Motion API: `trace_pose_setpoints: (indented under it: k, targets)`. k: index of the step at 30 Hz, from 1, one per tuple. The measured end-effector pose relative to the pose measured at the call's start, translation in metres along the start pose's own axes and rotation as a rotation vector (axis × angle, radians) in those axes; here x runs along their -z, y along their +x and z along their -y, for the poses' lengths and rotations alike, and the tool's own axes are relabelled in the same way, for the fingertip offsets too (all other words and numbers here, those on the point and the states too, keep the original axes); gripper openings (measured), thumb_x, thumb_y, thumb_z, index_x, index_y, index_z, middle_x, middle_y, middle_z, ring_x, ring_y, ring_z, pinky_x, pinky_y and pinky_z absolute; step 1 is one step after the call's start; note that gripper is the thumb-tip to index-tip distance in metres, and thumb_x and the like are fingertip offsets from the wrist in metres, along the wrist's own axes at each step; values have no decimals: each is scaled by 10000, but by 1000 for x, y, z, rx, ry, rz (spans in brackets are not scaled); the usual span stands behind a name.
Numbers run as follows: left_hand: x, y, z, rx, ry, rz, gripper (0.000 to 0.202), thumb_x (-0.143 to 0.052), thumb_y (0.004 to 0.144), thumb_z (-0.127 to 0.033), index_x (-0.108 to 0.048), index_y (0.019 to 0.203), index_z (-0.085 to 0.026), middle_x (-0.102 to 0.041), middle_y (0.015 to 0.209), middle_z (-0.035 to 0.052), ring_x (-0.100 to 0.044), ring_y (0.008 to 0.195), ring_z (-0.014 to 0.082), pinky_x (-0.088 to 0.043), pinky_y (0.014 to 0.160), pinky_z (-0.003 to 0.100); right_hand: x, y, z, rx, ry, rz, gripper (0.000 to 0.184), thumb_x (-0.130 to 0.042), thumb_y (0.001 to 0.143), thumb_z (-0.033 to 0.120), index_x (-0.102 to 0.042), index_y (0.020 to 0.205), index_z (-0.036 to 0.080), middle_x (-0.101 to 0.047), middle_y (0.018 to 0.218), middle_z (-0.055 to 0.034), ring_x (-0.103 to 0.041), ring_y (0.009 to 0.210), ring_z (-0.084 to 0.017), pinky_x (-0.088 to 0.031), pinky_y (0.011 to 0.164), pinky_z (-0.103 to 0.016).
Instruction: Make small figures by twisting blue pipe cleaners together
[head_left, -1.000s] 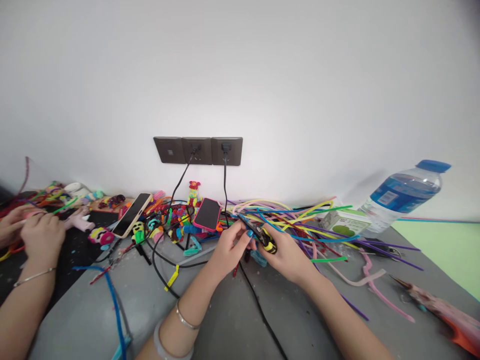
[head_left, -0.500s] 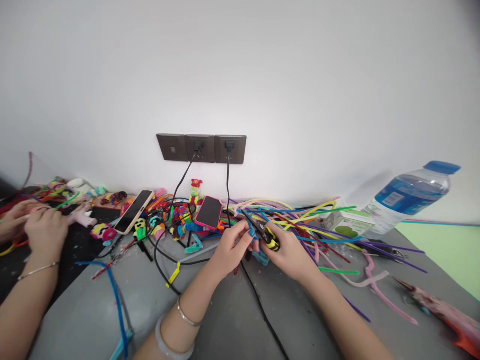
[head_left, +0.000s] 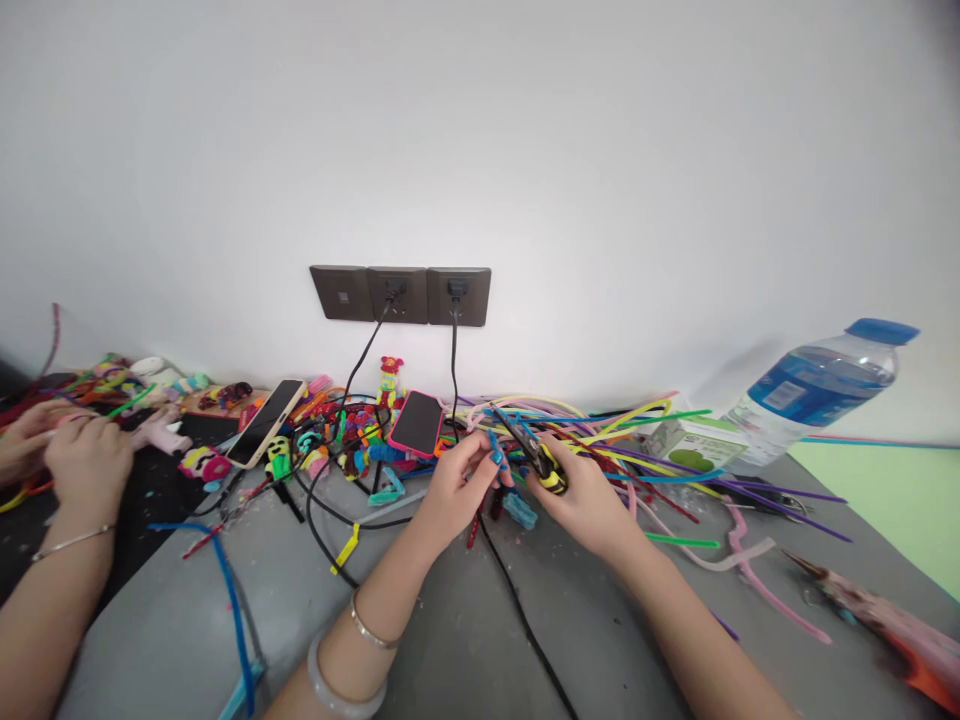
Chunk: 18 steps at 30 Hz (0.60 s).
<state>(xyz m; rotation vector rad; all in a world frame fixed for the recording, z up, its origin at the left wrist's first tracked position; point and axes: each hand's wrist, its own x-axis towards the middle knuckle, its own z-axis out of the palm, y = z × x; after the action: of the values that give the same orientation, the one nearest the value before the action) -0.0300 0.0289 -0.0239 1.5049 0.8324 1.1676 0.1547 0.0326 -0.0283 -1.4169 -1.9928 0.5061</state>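
My left hand [head_left: 459, 490] is closed, thumb and fingers pinching a small piece of blue pipe cleaner [head_left: 493, 440]. Most of that piece is hidden by the fingers. In my right hand [head_left: 589, 502] is a pair of pliers [head_left: 552, 472] with black and yellow handles, its dark jaws pointing up and left, just right of the left fingertips. A folded light-blue pipe cleaner piece [head_left: 520, 511] lies on the table between the hands, with dark red pieces [head_left: 474, 528] beside it.
Loose pipe cleaners [head_left: 637, 430] spread behind and right of my hands. A pink phone [head_left: 417, 423], finished figures [head_left: 279, 458] and black cables [head_left: 525, 620] lie around. A water bottle [head_left: 817, 385] and a glue gun [head_left: 877, 620] are at right. Another person's hand [head_left: 90, 460] works at left.
The pliers have moved slightly right, away from my left fingertips, and a gap now shows between the hands. My left hand still pinches the blue piece.
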Motion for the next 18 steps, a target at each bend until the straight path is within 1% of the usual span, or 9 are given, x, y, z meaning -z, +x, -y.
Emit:
trace_pose_setpoints:
  k: [4,7,9,11,14,18]
  targets:
    - [2,1,3,8,5,-61,232,-524,917,-404,-517,843,-184,-593,691,2,-598,665,138,-468,630,241,-4,0,-5,-6,-60,-11,306,-523,809,349,-561,1063,181,-704,927,-102,-666,798,-260,-489,715,-342]
    - [3,3,4,2,47,-110,199,-583,877,-375,-555,873,-179,-572,659,-16,-577,627,125,-468,618,232,-7,1,-10,22,-146,-68,339,-546,787,328,-541,1089,173,-687,990,-129,-659,896,-291,-494,775,-373]
    - [3,4,6,10,45,-140,197,-610,850,-361,-589,893,-170,-604,705,-1,-592,637,126,-484,628,236,-8,2,-13,65,-226,-130,312,-571,760,304,-538,1042,175,-674,982,-137,-644,929,-312,-487,805,-393]
    - [3,6,8,28,16,-175,207,-629,828,-355,-617,908,-164,-654,811,35,-626,690,137,-509,661,247,-9,3,-14,86,-299,-186,295,-593,747,297,-531,1011,180,-665,964,-137,-632,919,-322,-479,802,-403]
    - [3,7,10,39,-10,-242,229,-664,794,-347,-652,929,-163,-690,945,75,-659,800,166,-529,708,261,-10,4,-15,60,-373,-238,313,-610,748,314,-525,1020,185,-659,964,-134,-618,900,-325,-467,777,-406]
    - [5,9,10,49,-70,-293,265,-689,777,-371,-676,936,-159,-714,949,95,-682,849,199,-542,705,275,-10,4,-19,13,-370,-240,314,-599,761,321,-528,1039,194,-664,976,-116,-617,904,-307,-457,760,-384]
